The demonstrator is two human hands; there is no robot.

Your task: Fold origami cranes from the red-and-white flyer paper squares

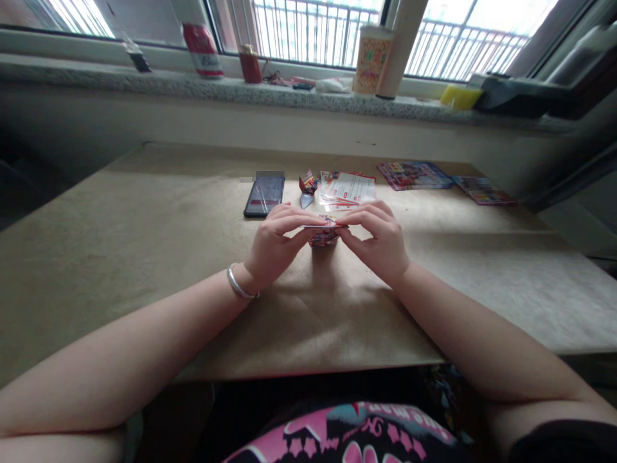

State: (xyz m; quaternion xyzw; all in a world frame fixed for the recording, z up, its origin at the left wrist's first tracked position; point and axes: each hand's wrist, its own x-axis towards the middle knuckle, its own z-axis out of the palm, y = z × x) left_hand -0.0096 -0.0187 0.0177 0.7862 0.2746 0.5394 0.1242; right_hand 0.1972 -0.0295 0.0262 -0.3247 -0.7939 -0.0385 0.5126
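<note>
My left hand [274, 245] and my right hand [378, 239] meet over the middle of the table. Between thumbs and fingertips, both pinch opposite ends of a small, colourful printed paper piece [324, 239]. Its upper part lies flat and edge-on to me, and a patterned part shows below it. The fingers cover its ends, so its full shape is hidden. Just beyond the hands sits a crumpled or folded colourful piece with a silvery part [307, 186]. Beside that lie several white sheets with red print [351, 188].
A dark phone [264, 197] lies left of the sheets. Colourful printed cards or booklets form one pile [415, 175] and another [483, 190] at the back right of the table [144, 244]. The windowsill [289, 95] holds a can [202, 51], a jar, a cup [372, 61] and a yellow item.
</note>
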